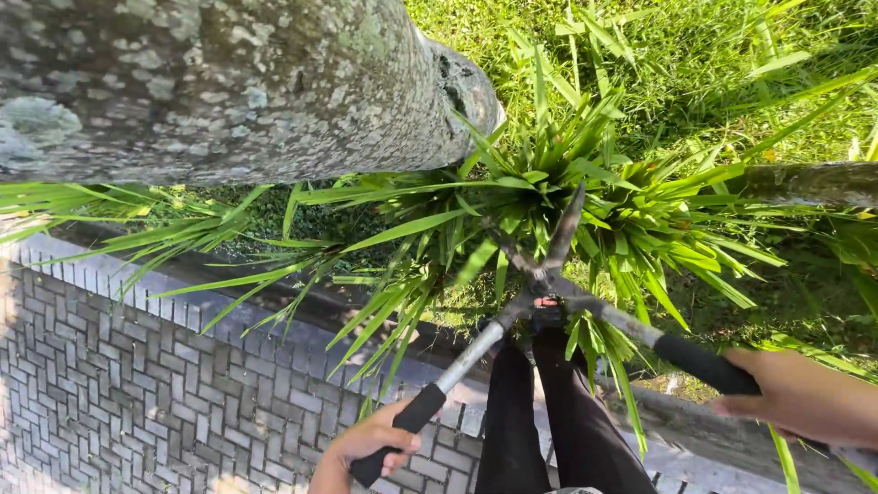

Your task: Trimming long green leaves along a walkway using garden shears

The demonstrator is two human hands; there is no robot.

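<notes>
left grip (pixel 366 444) clamped on one black handle of the hedge shears (pixel 540 274); right grip (pixel 800 398) clamped on the other; open blades ahead of both, among long green leaves (pixel 631 210).

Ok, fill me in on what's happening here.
A person stands on a brick-paved path holding long-handled garden shears. The left hand grips one black handle and the right hand grips the other. The blades are open and pushed into a clump of long green leaves beside a mottled tree trunk. The person's dark trouser legs show below the shears.
</notes>
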